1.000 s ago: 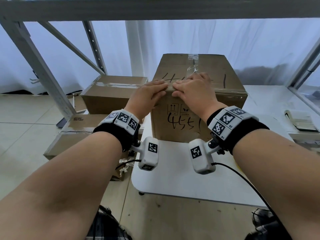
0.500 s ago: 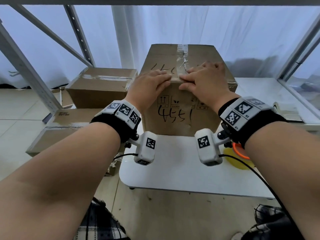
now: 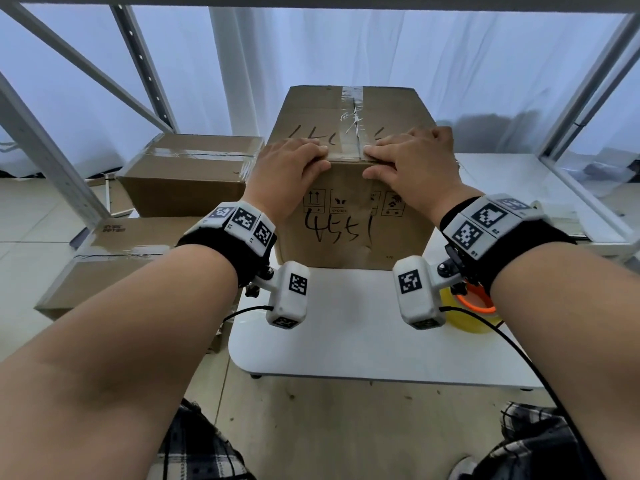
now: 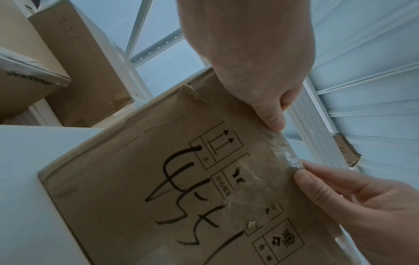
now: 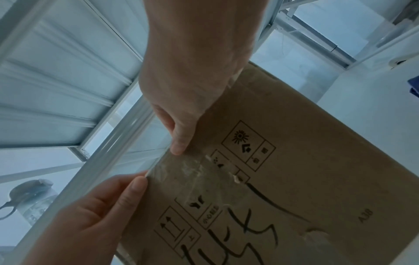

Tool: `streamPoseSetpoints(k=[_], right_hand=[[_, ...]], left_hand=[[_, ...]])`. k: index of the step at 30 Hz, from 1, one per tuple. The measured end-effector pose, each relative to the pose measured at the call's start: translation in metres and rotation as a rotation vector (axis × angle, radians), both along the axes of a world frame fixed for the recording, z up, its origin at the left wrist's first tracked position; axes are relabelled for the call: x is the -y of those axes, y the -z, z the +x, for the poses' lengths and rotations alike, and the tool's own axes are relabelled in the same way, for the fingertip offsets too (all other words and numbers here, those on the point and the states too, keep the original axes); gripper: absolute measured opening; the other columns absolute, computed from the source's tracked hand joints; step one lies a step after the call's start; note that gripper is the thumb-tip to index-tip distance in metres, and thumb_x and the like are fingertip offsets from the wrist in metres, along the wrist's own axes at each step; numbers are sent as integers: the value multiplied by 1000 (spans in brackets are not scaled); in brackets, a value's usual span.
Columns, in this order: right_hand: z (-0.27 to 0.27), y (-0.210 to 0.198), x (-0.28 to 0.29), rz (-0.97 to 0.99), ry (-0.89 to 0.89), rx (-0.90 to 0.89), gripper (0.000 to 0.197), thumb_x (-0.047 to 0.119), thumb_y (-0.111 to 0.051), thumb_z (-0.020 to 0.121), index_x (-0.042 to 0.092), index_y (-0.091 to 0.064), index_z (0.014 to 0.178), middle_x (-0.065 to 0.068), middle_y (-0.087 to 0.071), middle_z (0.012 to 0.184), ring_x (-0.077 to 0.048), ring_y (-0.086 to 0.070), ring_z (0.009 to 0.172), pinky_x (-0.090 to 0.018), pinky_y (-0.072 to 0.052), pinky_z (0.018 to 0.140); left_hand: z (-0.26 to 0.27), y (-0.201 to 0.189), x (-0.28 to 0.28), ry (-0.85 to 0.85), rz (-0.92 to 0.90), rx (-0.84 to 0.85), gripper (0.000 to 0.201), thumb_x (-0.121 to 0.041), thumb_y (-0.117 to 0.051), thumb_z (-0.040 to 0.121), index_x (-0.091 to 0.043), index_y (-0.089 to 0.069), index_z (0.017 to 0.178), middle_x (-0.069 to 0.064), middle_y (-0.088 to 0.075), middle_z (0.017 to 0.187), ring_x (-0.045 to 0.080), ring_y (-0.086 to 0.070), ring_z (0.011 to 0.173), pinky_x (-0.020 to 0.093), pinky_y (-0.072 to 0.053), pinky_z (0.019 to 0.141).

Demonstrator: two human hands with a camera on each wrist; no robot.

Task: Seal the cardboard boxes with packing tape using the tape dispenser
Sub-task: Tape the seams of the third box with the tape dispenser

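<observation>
The cardboard box (image 3: 349,188) marked 4551 stands at centre frame on the white table (image 3: 346,344). Both hands lie flat, fingers straight, over its near top edge on the clear tape (image 3: 351,133): left hand (image 3: 291,168), right hand (image 3: 412,161). Half a second ago their fingertips nearly met; now they sit apart, either side of the seam. The tape roll (image 3: 474,306) shows lower right.

White table (image 3: 346,344); grey metal shelving frame (image 3: 52,157); white curtain (image 3: 381,50); possibly a notebook (image 3: 568,220) at right.

right hand (image 5: 188,86), thumb on taped box (image 5: 294,161) edge
</observation>
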State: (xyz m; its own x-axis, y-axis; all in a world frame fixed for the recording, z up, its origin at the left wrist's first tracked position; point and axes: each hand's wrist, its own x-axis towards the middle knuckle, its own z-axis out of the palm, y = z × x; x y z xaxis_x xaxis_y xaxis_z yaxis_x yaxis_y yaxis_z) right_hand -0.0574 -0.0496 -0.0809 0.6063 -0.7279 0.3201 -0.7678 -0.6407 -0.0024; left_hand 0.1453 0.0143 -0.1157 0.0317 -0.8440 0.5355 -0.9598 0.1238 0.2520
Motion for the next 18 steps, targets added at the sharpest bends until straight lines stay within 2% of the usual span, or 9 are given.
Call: streamPoseSetpoints(k=[4,8,11,13,15,16,18], right_hand=[[9,-1,-3,-14,-6,-5,39,54,-48,92,32,-63,120,6,-59,129,-24,-44,121,-43,-23,97],[21,-1,-5,-49,-60,-77,36,56,-50,90,30,-62,111,7,-61,122,-22,-46,117,-42,-23,95],[10,-9,0,85,-128,-61,58,65,-56,81,36,-53,130,8,-57,131,-20,-44,124,-44,-23,103],[-4,-12,4,122,-154,55,64,62,-56,83,33,-46,139,6,-55,137,-18,-45,128,-45,-24,107],[-23,-12,9,96,-120,248,49,46,-53,92,29,-50,137,4,-55,137,-17,-46,128,-44,-22,110],[-32,-12,10,92,-85,338,43,36,-51,94,27,-52,136,2,-57,135,-18,-48,127,-41,-22,110],[-46,-10,11,104,-45,488,38,23,-46,95,22,-57,132,-2,-62,129,-20,-53,122,-39,-28,111]], left_hand=[[5,-1,-6,-18,10,17,36,-39,-44,98,-20,-59,125,-2,-56,133,21,-45,126,37,-25,107],[6,-4,-9,-103,20,23,36,-41,-38,100,-18,-60,116,1,-59,127,23,-48,121,40,-28,105],[-6,-14,-5,-93,59,3,36,-41,-37,100,-17,-59,113,4,-62,120,23,-53,113,37,-34,100],[-22,-20,1,16,145,15,40,-40,-36,101,-17,-56,127,4,-58,130,22,-50,121,36,-34,103],[-40,-22,9,83,254,90,46,-45,-31,101,-26,-44,140,-3,-40,148,19,-32,139,38,-19,114],[-48,-23,13,88,289,116,47,-48,-27,100,-31,-39,143,-7,-33,152,16,-23,143,39,-12,116],[-57,-24,20,96,308,116,47,-48,-25,101,-33,-38,143,-9,-30,153,14,-19,144,39,-10,117]])
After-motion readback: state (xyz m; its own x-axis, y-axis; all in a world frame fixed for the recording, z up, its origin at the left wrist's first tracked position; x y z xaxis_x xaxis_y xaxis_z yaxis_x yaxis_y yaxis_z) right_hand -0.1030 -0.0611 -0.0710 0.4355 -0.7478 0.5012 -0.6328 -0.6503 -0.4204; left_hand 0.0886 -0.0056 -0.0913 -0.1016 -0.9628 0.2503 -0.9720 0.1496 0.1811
